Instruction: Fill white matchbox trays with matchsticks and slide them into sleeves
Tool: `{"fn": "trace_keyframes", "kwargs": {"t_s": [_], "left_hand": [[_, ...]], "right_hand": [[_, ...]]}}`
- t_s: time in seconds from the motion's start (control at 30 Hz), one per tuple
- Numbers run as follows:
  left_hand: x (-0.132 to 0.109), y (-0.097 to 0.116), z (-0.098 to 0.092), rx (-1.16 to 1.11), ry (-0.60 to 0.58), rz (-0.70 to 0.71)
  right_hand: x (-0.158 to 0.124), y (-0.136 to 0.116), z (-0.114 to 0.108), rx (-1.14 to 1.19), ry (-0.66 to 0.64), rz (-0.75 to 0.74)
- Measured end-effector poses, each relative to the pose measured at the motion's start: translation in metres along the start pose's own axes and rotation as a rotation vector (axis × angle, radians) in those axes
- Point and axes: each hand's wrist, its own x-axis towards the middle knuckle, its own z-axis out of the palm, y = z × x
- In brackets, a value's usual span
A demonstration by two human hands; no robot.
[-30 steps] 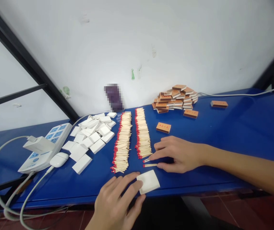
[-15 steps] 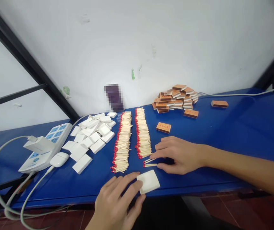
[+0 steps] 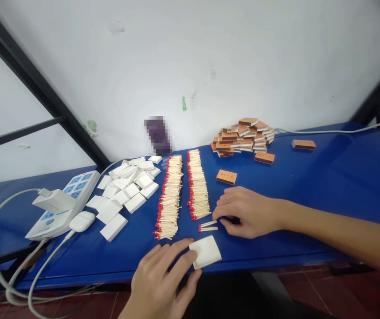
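My left hand (image 3: 163, 279) grips a small white box tray (image 3: 206, 251) at the blue table's (image 3: 326, 190) front edge, thumb and forefinger pinching its left side. My right hand (image 3: 246, 210) rests on the table just right of the two rows of red-tipped matches (image 3: 183, 190). Its fingers are curled with the tips drawn together beside a few loose matches (image 3: 207, 226) lying in front of the right row. Whether it pinches a match is hidden.
A heap of white box trays (image 3: 126, 190) lies left of the match rows. Orange matchbox sleeves (image 3: 243, 135) are piled at the back, with single ones (image 3: 226, 177) nearby. A power strip with a charger (image 3: 60, 201) and cables sits at far left.
My right hand's fingers have curled in and pulled slightly right, away from the loose matches. My left hand and the white tray have stayed put.
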Motion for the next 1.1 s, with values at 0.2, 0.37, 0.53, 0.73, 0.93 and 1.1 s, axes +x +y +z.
{"fn": "trace_keyframes", "kwargs": {"t_s": [0.2, 0.37, 0.53, 0.73, 0.93, 1.1], "left_hand": [[0.0006, -0.0003, 0.0002, -0.015, -0.013, 0.006], [0.0006, -0.0005, 0.0008, -0.010, -0.012, 0.002], [0.0006, -0.0001, 0.0010, 0.000, 0.000, 0.004], [0.0004, 0.0001, 0.0013, -0.012, -0.013, -0.003], [0.0013, 0.0003, 0.0011, -0.014, 0.003, 0.019], [0.0023, 0.0021, 0.0002, -0.009, 0.011, 0.006]], "right_hand": [[0.0009, 0.0006, 0.0017, 0.005, -0.035, -0.020], [0.0003, -0.0009, -0.0002, 0.009, -0.027, -0.021], [0.0010, -0.0029, 0.0020, 0.014, -0.031, -0.004], [0.0022, -0.0058, 0.0032, 0.008, -0.032, -0.049], [0.0022, -0.0059, 0.0039, 0.007, -0.038, -0.075], [0.0017, -0.0053, 0.0050, 0.014, -0.015, -0.079]]}}
